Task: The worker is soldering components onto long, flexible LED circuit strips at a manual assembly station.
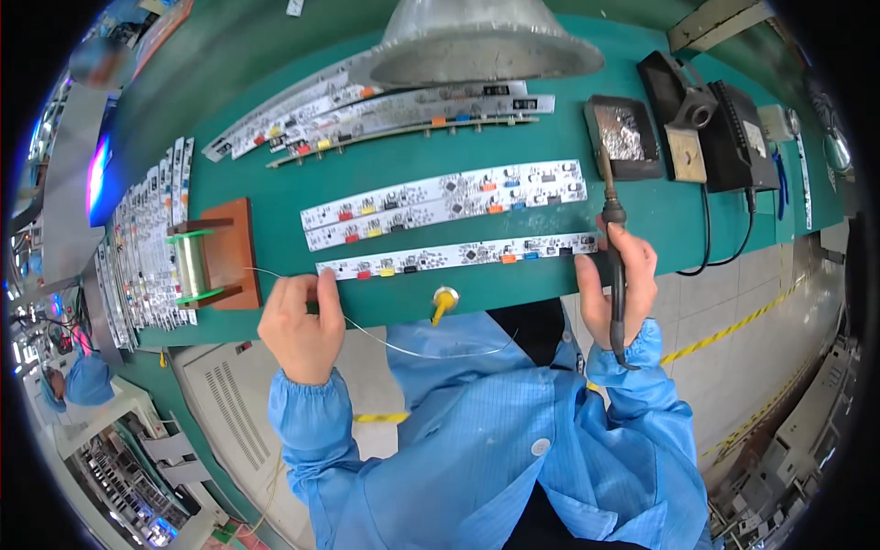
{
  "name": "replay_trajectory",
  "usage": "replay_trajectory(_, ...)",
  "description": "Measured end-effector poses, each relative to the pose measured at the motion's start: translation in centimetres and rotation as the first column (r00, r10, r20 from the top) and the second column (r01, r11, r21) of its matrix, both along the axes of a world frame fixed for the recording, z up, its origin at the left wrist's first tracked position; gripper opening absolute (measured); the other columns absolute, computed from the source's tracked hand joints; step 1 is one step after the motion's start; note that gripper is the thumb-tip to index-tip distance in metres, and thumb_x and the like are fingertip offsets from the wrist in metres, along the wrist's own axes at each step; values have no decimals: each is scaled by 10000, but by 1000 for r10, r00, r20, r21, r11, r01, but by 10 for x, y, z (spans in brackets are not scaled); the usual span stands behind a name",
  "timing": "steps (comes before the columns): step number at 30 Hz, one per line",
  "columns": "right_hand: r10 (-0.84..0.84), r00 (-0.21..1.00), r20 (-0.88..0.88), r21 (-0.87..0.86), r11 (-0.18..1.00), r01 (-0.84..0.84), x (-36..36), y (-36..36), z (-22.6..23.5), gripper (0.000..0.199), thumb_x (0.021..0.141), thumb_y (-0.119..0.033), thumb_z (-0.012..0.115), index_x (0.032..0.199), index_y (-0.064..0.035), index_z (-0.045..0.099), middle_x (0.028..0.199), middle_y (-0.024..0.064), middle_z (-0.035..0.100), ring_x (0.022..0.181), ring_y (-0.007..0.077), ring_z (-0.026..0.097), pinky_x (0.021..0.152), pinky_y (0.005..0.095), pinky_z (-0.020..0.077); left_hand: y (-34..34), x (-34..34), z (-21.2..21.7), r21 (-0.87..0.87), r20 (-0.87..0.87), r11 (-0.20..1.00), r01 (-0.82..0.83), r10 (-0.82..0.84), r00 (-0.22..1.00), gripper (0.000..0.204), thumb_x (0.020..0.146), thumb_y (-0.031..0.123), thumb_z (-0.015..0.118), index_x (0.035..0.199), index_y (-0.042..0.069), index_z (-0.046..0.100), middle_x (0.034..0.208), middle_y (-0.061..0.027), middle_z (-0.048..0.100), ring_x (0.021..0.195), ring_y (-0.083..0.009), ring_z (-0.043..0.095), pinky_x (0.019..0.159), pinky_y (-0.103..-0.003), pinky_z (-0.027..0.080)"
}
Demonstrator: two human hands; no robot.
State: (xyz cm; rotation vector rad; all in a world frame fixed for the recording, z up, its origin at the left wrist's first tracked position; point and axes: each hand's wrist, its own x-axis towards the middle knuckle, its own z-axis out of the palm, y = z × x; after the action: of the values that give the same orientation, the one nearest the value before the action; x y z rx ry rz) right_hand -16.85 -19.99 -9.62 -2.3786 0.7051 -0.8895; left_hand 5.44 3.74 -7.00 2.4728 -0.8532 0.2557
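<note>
A long narrow white circuit board (449, 258) lies near the bench's front edge, carrying red, yellow, black, orange and blue parts. At its left end, my left hand (302, 325) is closed with solder wire (403, 350) running through it; the loose wire curves to the right below the board. One finger of this hand touches the board's end. My right hand (625, 280) grips a soldering iron (615, 214), its tip pointing away from me toward a dark tray. The thumb and a fingertip of the right hand are at the board's right end.
Two white boards (445, 203) lie just beyond. More boards (403, 119) lean under a metal lamp shade (486, 46). A solder spool (192, 266) on a brown stand is at left, beside stacked boards (151, 238). A tray (626, 137) and black box (742, 137) stand right; a yellow-tipped knob (445, 301) is in front.
</note>
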Motion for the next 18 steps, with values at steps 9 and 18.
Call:
replay_trajectory(9,98,993,67,59,993,-102,-19,-11,0,431,838,-19,575,1249,8,451,1152,251,580,1102,321,530,973,425,387,-25,-104,-16,-76,-223,650,756,-750,623,193,668,115,707,825,31,634,830,-61,612,725,-251,588,620,-401,469)
replay_trajectory(18,86,968,237,161,979,-126,-27,-27,3,398,912,-247,568,1203,12,491,1020,238,637,961,313,585,928,447,398,-25,-109,-27,-82,-595,629,773,-653,469,121,711,49,681,821,23,637,746,-65,571,575,-222,565,510,-333,466)
